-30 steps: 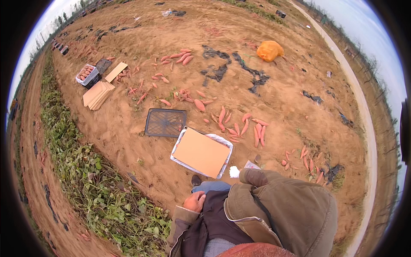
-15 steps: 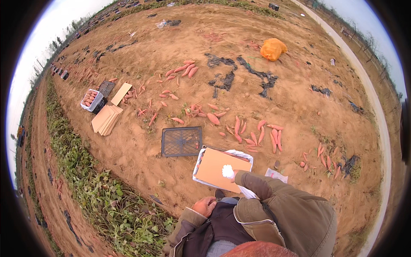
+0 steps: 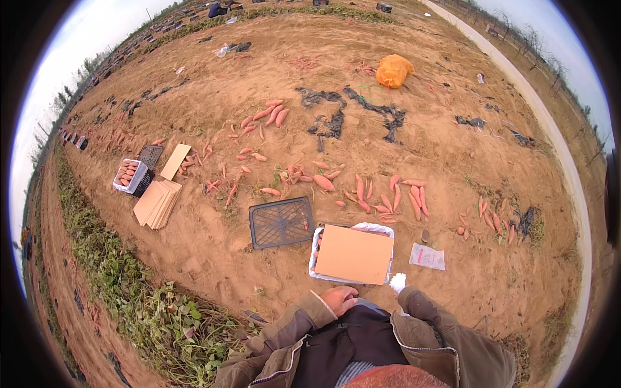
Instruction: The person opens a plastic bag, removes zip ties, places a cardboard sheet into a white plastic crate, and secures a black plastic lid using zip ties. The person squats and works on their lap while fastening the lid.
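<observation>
A tan cardboard sheet (image 3: 354,255) lies over the top of a crate with a white liner (image 3: 381,227). Some sweet potatoes show inside along its left edge. My right hand (image 3: 398,282), in a white glove, is just off the crate's near right corner; its fingers are too small and bright to make out. My bare left hand (image 3: 340,299) rests on my leg before the crate, fingers stretched loosely and holding nothing. A pale printed packet (image 3: 427,256) lies on the soil right of the crate.
A black mesh crate lid (image 3: 281,222) lies left of the crate. Sweet potatoes (image 3: 323,182) are scattered beyond. Farther left are a filled crate (image 3: 132,176) and cardboard sheets (image 3: 157,203). Green vines (image 3: 155,310) run along the left; an orange sack (image 3: 394,70) sits far off.
My right hand has drawn back from the cardboard to beside the crate's near right corner. The packet, partly hidden by my arm before, is in full sight. The view has shifted.
</observation>
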The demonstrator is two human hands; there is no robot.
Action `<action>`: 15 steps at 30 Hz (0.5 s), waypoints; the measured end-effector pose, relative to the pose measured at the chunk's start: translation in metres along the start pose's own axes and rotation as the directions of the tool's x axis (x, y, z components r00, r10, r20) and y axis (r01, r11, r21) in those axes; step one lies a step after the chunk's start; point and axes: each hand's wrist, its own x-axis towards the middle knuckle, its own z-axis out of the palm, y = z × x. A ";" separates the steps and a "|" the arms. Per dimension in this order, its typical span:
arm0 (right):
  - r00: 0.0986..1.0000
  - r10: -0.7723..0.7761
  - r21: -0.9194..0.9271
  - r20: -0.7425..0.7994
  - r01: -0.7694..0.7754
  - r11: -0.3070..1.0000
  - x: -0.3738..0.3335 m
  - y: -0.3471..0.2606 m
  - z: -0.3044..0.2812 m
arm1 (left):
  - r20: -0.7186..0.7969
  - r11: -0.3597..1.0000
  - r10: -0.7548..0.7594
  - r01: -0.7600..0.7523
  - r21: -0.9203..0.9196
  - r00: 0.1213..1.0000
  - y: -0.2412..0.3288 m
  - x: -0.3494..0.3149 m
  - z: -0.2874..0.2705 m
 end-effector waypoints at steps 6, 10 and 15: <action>0.997 0.059 0.124 0.047 -0.065 0.990 -0.055 -0.057 0.041 | 0.169 0.998 0.027 -0.016 -0.062 0.985 0.003 -0.032 -0.019; 0.988 0.136 0.334 0.076 -0.154 0.930 -0.091 -0.065 0.075 | 0.177 0.998 0.056 -0.053 -0.021 0.983 0.007 -0.041 -0.023; 0.972 0.224 0.572 0.068 -0.222 0.790 -0.113 -0.064 0.110 | 0.127 0.997 0.056 -0.049 -0.058 0.990 0.004 -0.048 -0.026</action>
